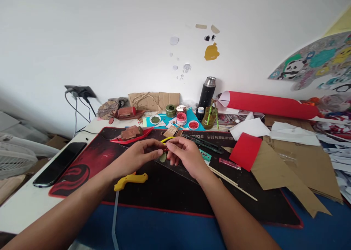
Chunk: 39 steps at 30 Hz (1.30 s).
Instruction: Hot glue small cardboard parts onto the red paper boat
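Over a black-and-red desk mat (pixel 175 197) on the white tabletop (pixel 19 209), the left hand (pixel 139 154) and right hand (pixel 187 153) meet, fingertips close together. The left thumb and forefinger are nearly closed; the right fingers curl in toward the thumb. A small olive-green oval piece (pixel 162 157) shows just below the fingertips, partly hidden, so I cannot tell which hand grips it. A red boat model with a brown canopy (pixel 131 133) sits beyond the left hand; a curved yellow plastic tool (pixel 133 180) lies nearer the person, and two slim wooden sticks (pixel 233 184) lie right of the right wrist.
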Available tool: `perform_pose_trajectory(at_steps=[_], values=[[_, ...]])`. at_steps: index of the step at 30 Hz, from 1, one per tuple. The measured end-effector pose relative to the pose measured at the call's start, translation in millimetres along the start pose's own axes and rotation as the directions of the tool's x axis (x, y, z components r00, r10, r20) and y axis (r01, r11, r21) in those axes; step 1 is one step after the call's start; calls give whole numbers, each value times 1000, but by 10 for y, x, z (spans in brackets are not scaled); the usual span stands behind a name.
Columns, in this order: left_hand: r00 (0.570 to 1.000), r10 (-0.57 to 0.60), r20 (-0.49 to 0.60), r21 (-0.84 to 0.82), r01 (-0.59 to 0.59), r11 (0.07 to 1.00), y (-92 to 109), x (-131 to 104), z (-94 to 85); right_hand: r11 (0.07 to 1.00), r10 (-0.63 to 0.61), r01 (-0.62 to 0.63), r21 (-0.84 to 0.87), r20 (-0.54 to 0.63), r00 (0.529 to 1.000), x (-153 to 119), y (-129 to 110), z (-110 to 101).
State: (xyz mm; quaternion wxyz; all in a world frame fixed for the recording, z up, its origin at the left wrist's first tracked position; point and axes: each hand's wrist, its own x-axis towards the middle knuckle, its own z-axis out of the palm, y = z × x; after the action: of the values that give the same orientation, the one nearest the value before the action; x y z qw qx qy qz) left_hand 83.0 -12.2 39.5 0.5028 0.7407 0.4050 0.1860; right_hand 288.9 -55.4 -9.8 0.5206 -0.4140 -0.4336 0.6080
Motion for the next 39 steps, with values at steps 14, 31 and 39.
perform_pose_trajectory(at_steps=[14, 31, 39], values=[[999, -42, 26, 88, 40, 995, 34, -89, -8, 999, 22, -20, 36, -63, 998, -13, -53, 12], [978, 1, -210, 189, 40, 981, -112, -125, -147, 994, 1, -12, -105, -105, 994, 2, 11, 4], [973, 114, -199, 323, -45, 945, -24, -147, 1, 993, -10, 0, -116, -87, 996, 6, 16, 16]])
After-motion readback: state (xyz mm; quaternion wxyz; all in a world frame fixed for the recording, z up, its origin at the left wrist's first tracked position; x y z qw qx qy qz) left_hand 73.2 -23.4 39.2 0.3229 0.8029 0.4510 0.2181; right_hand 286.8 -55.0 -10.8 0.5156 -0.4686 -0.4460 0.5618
